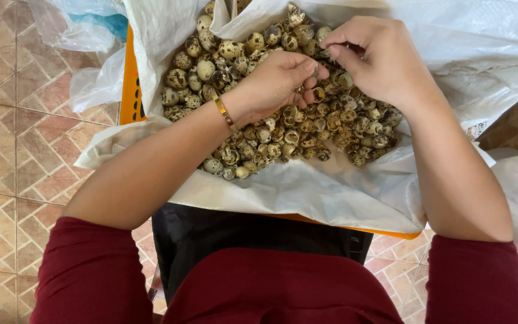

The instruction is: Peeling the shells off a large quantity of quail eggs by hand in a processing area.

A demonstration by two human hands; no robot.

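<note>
hands (331,75), speckled eggs (271,114), white sack (307,192)

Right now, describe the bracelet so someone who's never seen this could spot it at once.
Start at the white woven sack holding the heap of speckled quail eggs. The left hand reaches over that heap from the lower left. On its wrist sits the bracelet, a thin gold bangle, the only metal band in view; the right hand wears none.

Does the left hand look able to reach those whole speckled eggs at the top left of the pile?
Probably yes. The left hand hovers over the pile, just right of the whole speckled eggs. They lie uncovered on the white sack, with nothing between. The right hand is off to the other side.
</note>
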